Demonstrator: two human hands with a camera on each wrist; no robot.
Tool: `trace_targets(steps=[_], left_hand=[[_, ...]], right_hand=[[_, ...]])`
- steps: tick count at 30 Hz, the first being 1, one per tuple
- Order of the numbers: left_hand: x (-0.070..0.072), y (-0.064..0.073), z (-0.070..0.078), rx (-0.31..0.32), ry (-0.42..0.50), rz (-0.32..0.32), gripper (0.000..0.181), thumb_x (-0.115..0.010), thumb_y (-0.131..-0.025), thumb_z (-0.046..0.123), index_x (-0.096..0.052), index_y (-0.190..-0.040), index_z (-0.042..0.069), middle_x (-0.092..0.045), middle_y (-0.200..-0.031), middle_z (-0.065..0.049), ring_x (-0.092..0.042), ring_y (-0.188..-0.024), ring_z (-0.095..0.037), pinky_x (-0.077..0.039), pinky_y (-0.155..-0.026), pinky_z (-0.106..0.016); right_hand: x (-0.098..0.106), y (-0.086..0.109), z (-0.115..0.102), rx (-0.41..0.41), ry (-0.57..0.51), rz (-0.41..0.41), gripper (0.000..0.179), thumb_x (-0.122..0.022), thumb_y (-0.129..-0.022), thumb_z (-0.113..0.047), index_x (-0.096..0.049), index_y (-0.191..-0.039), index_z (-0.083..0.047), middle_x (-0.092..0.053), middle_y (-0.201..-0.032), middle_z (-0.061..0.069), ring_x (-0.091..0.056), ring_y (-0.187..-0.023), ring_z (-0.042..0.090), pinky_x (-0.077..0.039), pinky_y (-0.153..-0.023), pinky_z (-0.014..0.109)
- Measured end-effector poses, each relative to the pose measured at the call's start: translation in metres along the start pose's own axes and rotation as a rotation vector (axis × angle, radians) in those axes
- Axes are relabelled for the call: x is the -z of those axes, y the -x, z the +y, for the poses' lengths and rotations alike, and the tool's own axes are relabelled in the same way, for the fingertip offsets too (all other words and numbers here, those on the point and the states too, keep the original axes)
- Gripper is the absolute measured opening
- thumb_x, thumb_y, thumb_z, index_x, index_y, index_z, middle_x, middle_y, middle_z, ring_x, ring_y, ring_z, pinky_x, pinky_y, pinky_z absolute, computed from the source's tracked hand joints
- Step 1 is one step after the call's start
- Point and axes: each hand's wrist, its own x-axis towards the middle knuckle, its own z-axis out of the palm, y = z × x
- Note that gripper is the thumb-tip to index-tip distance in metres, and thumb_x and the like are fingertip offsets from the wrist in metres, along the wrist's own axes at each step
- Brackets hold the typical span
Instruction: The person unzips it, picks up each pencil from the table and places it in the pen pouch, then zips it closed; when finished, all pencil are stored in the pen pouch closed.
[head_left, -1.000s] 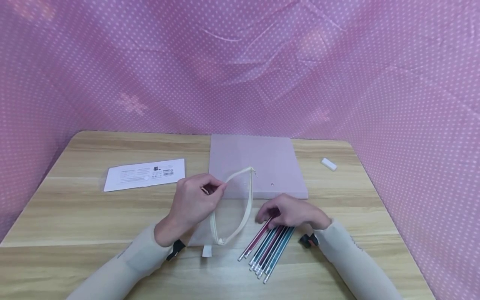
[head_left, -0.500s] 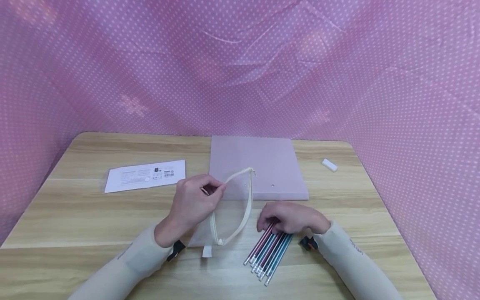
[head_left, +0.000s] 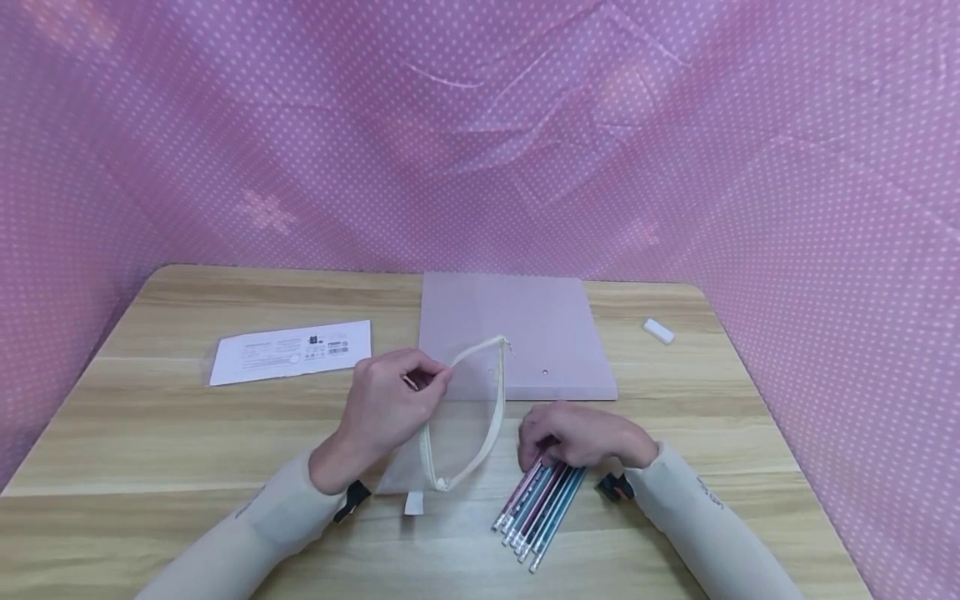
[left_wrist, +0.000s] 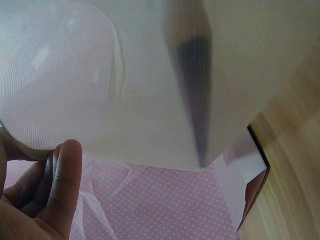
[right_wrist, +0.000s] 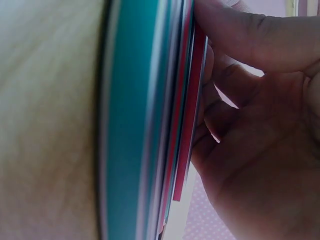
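My left hand point(head_left: 392, 402) pinches the upper rim of a see-through pouch point(head_left: 494, 423) with a cream zip band, and its mouth gapes wide. Through the sheet point(left_wrist: 145, 120) in the left wrist view, a blurred dark tapering shape shows. My right hand point(head_left: 579, 435) holds a bundle of red, teal and dark pencils point(head_left: 538, 510) by their far ends, which the hand hides. Their silver ferrules and erasers point toward me in a slanted fan. In the right wrist view, thumb and fingers point(right_wrist: 225, 107) press against a red pencil point(right_wrist: 192, 120) at the bundle's edge.
Behind the pouch lies a flat pink box point(head_left: 525, 325). A white printed packet point(head_left: 291, 353) is at the left, and a small white eraser point(head_left: 658, 330) at the far right. A white tag point(head_left: 414, 502) sticks out beside the pouch's base. Pink dotted cloth point(head_left: 480, 150) encloses the table.
My right hand has come slightly nearer to me, and the red pencils on the left have drawn in against the others, making a tighter bundle. The left hand and pouch stay put.
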Motion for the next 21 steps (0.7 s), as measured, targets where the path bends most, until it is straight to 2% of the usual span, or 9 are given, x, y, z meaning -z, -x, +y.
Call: trace_targets(steps=[4,12,17,19,21], left_hand=[[0.0,-0.001,-0.001,-0.002,-0.006,0.0,0.007,-0.083,-0.081,0.01,-0.077,-0.077,0.01,-0.073,-0.069,0.0,-0.063,-0.059,-0.004,-0.054,-0.054,-0.014],[0.0,-0.002,-0.003,-0.004,-0.013,0.008,0.007,-0.083,-0.08,0.01,-0.077,-0.077,0.01,-0.073,-0.07,0.0,-0.063,-0.059,-0.004,-0.053,-0.054,-0.013],[0.001,-0.002,-0.004,-0.013,-0.006,0.013,0.007,-0.083,-0.08,0.008,-0.076,-0.077,0.009,-0.073,-0.069,0.0,-0.063,-0.059,-0.004,-0.053,-0.054,-0.013],[0.001,-0.002,-0.004,-0.012,-0.003,0.012,0.007,-0.083,-0.079,0.008,-0.076,-0.077,0.009,-0.073,-0.069,-0.001,-0.063,-0.059,-0.004,-0.053,-0.054,-0.013],[0.0,-0.002,-0.004,-0.008,-0.001,0.01,0.007,-0.083,-0.08,0.009,-0.076,-0.077,0.009,-0.073,-0.07,-0.001,-0.063,-0.059,-0.004,-0.053,-0.054,-0.013]], right_hand=[[0.001,0.0,-0.001,0.005,0.008,-0.003,0.035,-0.066,-0.084,0.007,-0.077,-0.099,-0.022,-0.074,-0.102,-0.011,-0.062,-0.102,0.001,-0.053,-0.095,0.024],[0.002,0.001,-0.008,-0.047,0.042,0.015,0.037,-0.064,-0.084,0.006,-0.078,-0.099,-0.025,-0.073,-0.102,-0.015,-0.061,-0.103,0.0,-0.052,-0.097,0.024],[0.009,0.007,-0.015,0.056,0.059,0.078,0.035,-0.067,-0.085,0.003,-0.077,-0.101,-0.027,-0.074,-0.101,-0.017,-0.061,-0.1,0.0,-0.052,-0.093,0.025],[0.014,0.01,-0.018,0.121,0.023,0.12,0.032,-0.068,-0.087,0.001,-0.077,-0.103,-0.025,-0.074,-0.101,-0.014,-0.063,-0.1,0.002,-0.054,-0.091,0.025],[0.019,0.015,-0.021,0.163,-0.059,0.155,0.027,-0.068,-0.089,-0.001,-0.077,-0.104,-0.022,-0.075,-0.103,-0.009,-0.065,-0.099,0.005,-0.055,-0.091,0.027]])
